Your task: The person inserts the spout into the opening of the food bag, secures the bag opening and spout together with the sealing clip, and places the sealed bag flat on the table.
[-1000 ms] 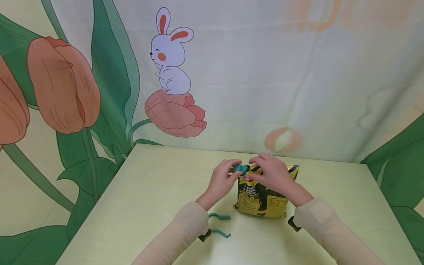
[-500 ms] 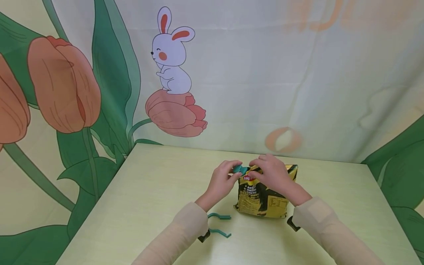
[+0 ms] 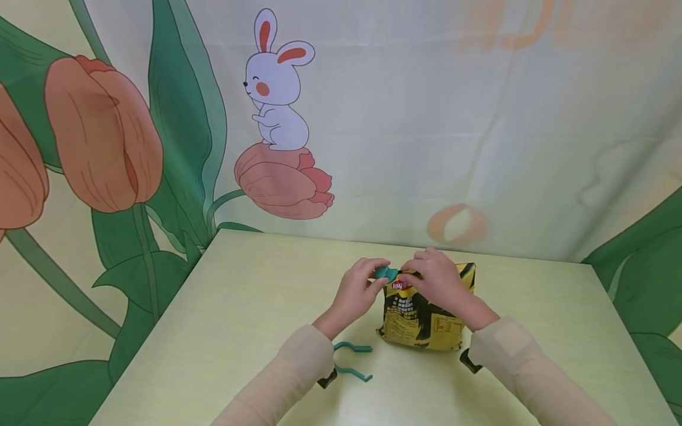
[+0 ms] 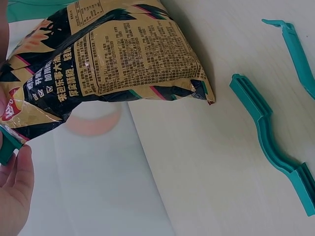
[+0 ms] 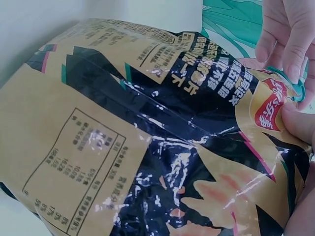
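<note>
A gold and black chip bag (image 3: pixel 423 322) stands on the table with its printed back in sight. My left hand (image 3: pixel 356 290) pinches a teal plastic clip (image 3: pixel 385 272) between thumb and fingers, at the bag's top left corner. In the left wrist view the clip (image 4: pixel 8 146) meets the bag's corner beside the red logo; how far it reaches over the edge is hidden. My right hand (image 3: pixel 439 284) grips the bag's top edge just right of the clip, its thumb on the near side by the logo.
Two teal curved plastic arms, an upper one (image 3: pixel 354 347) and a hooked lower one (image 3: pixel 356 374), lie on the table (image 3: pixel 256 307) near the left sleeve. Whether they join is hidden. A printed curtain (image 3: pixel 383 130) with a rabbit and tulips hangs behind.
My right hand and the bag's upper right corner have shifted slightly left, toward the clip. The left hand has barely moved and keeps its pinch on the clip.
</note>
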A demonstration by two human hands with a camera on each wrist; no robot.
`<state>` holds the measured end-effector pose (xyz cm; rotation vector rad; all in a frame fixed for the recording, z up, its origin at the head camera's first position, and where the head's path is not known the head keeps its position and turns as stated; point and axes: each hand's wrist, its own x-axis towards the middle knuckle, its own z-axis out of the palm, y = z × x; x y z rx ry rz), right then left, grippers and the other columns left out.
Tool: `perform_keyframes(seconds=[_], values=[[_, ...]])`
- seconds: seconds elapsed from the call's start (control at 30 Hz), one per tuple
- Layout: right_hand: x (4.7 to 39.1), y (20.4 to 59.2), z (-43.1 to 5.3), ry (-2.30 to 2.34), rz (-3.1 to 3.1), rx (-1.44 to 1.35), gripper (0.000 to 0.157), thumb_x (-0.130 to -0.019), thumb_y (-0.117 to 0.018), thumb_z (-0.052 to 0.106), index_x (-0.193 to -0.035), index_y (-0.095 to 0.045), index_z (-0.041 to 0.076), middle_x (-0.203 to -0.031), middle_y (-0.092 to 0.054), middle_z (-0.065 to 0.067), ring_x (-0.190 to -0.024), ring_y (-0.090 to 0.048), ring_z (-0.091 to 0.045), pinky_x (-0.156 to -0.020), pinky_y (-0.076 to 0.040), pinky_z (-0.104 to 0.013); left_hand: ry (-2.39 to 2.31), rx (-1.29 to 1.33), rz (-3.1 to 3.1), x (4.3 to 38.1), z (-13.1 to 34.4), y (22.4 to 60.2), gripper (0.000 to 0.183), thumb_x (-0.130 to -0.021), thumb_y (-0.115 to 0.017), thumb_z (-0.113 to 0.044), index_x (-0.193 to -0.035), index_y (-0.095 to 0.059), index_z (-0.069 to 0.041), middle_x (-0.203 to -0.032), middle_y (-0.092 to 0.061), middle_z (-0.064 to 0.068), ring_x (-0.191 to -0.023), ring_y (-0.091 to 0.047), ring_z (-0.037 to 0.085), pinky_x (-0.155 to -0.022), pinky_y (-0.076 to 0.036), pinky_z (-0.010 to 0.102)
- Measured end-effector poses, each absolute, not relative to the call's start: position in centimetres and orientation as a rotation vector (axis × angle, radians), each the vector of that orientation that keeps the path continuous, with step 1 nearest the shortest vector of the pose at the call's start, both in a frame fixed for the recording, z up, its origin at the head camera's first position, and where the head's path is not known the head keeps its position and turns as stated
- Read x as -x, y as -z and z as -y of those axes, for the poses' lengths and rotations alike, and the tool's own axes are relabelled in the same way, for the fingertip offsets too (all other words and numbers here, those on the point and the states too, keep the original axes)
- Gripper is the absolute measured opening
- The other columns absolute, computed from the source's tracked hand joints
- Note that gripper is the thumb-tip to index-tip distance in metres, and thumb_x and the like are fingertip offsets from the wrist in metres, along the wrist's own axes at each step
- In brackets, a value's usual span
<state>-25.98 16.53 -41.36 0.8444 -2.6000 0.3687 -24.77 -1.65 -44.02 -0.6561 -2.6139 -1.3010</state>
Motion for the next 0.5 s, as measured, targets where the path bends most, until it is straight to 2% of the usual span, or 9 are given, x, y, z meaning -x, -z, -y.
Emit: perform_keyframes(seconds=[0.5], values=[[25.77, 41.07, -16.66, -0.505, 2.600, -0.831, 0.013, -0.075, -0.070, 0.024, -0.078, -0.070, 0.012, -0.067, -0.057, 0.003, -0.064, -0.044, -0.012, -0.058, -0.036, -0.024, 1.248, 0.759, 2.669, 24.96, 2.10, 43.29, 0.028, -0.087, -0.055, -0.015, -0.115, -0.053, -0.011, -0.109, -0.055, 0.005, -0.091, -0.057, 0.015, -0.075, -0.049, 0.020]])
